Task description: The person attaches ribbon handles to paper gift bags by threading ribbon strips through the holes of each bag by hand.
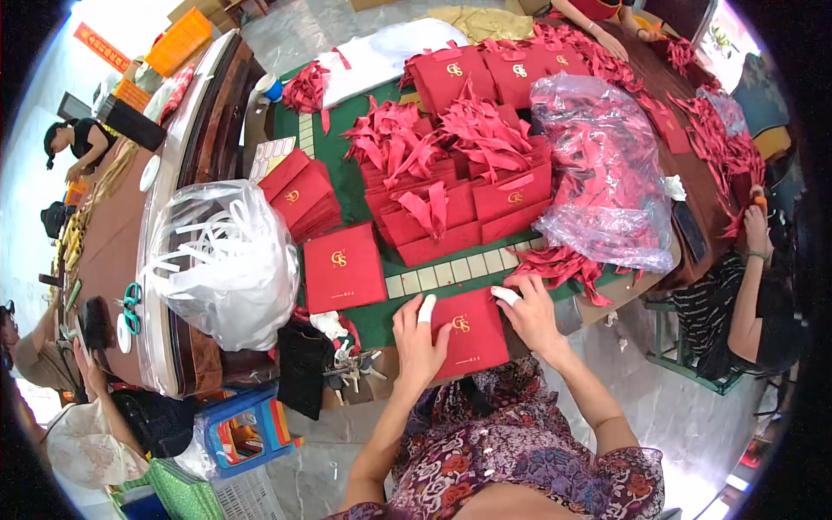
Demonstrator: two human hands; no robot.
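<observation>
A flat red paper bag [469,334] with a gold emblem lies at the table's front edge, in front of my body. My left hand [419,342] grips its left edge, thumb on the front. At the upper right side, my right hand [532,317] holds the other edge. White wrapping covers one finger on each hand. Left of my hands rests a neat stack of red bags [344,269]. Straight ahead stand several rows of red bags [433,230] topped with loose red ribbons [400,143].
A clear plastic sack of white cord [221,260] stands at left, near teal scissors [131,308]. Another clear sack of red ribbons [598,165] is at right. Keys [354,374] hang at the near edge. Co-workers sit left and right; a co-worker's hand [756,230] handles ribbons.
</observation>
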